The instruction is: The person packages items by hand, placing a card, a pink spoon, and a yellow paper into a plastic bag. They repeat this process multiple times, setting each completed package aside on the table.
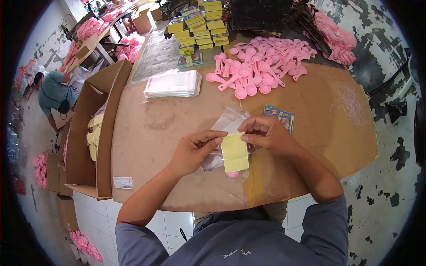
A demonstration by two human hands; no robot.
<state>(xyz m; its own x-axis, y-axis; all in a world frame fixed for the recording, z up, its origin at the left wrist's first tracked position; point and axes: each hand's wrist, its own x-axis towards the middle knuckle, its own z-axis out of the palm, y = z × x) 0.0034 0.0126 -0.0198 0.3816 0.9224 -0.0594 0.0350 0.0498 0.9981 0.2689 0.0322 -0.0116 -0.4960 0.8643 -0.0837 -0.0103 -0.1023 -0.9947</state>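
Between both hands is a small clear plastic bag with a yellow card [234,153] in it. The rounded pink end of a spoon [232,174] shows below the card. My left hand [193,150] pinches the bag's upper left corner between thumb and fingers. At the upper right corner, my right hand [268,135] pinches the bag with thumb and forefinger. Loose clear bags [228,120] lie under and behind the held one. Just beyond my right hand rests a small stack of blue printed cards [282,116], partly covered by that hand.
A pile of pink spoons [262,66] spreads across the far side of the cardboard-covered table [155,164]. A stack of clear bags [173,84] lies left of it, with banded yellow card stacks [199,26] behind. An open carton [102,133] borders the left edge. A person [55,94] bends farther left.
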